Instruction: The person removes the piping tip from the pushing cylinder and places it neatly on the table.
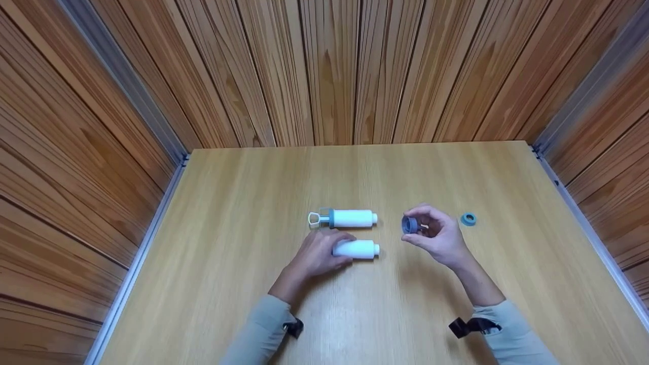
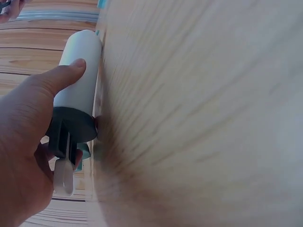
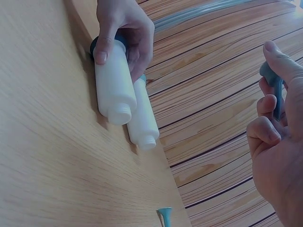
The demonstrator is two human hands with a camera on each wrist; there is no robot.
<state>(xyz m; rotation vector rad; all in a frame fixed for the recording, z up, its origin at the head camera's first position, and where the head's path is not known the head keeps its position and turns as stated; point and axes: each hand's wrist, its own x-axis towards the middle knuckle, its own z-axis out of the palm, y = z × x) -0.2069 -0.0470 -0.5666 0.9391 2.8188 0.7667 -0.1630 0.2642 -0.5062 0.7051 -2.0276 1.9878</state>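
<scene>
My left hand (image 1: pixel 322 250) grips a white toy-syringe-like cylinder (image 1: pixel 357 249) lying on the table, thumb on its near side. Its dark collar (image 2: pixel 75 124) and pale looped handle (image 2: pixel 64 177) show in the left wrist view; a narrower nozzle (image 3: pixel 119 114) is at the other end. A similar white cylinder (image 1: pixel 353 218) with a teal collar and ring handle lies just beyond, parallel to it. Raised to the right, my right hand (image 1: pixel 440 234) pinches a blue-grey cup-shaped piece with a stem (image 1: pixel 409 224) between thumb and fingers, its round opening facing left.
A small teal round piece (image 1: pixel 468 219) rests on the table right of my right hand; the right wrist view shows its funnel-like shape with a stem. Wood-panelled walls (image 1: pixel 329 71) with metal corner strips (image 1: pixel 132 81) enclose the wooden tabletop (image 1: pixel 243 203).
</scene>
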